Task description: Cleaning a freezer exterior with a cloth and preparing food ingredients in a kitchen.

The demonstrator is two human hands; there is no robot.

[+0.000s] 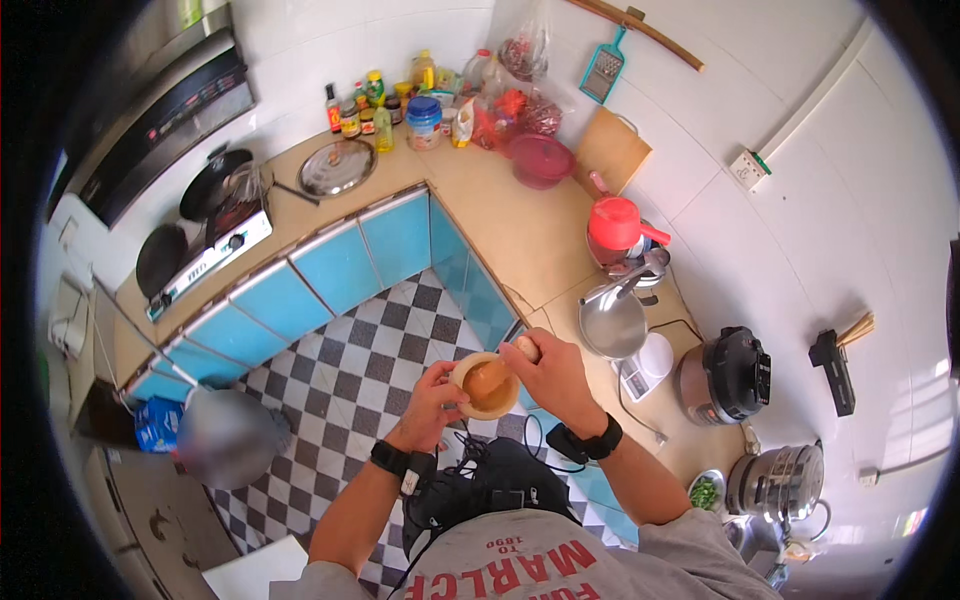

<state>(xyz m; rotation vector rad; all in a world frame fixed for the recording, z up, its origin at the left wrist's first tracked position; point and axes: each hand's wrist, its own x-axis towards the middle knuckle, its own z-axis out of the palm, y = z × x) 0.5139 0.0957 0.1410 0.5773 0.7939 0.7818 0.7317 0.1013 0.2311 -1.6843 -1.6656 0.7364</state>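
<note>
I hold a small wooden mortar (456, 369) in front of my waist, above the checkered floor. My left hand (429, 409) grips its side, thumb near the rim. My right hand (556, 379) is closed around the upper part of a wooden pestle (487, 379), whose knobbed end (527, 347) shows above the fingers. The pestle leans into the mortar, its lower end inside the bowl. The mortar's inside looks orange-brown; whether it holds any contents I cannot tell. Both wrists wear black straps.
Blue cupboards (322, 281) carry an L-shaped tan counter (480, 199). A gas stove (217, 255) with woks stands left. Along the right counter are a steel pan (611, 322), a kitchen scale (637, 379), a pressure cooker (724, 375) and a bowl of chopped greens (705, 493). Black cables hang below my hands.
</note>
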